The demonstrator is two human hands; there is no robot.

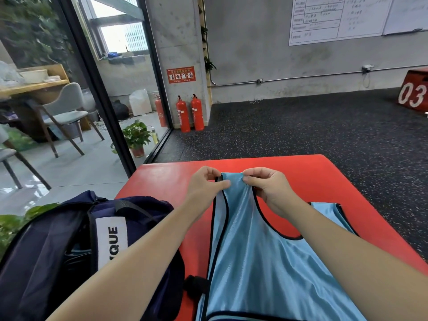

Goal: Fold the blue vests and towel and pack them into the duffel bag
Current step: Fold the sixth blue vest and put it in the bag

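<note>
Left hand (203,181) and right hand (268,188) both pinch shoulder strap of light blue vest (261,258), spread on red table (301,172); navy duffel bag (58,246) lies open just left of vest

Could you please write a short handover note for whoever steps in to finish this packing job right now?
Left hand and right hand both pinch one shoulder strap of the blue vest, which is spread on the red mat.
The duffel bag sits open to the left, on the mat's edge.
Done: nothing visibly folded; I cannot tell what is in the bag.
Left: fold this vest, pack it. The towel is not in view.
</note>
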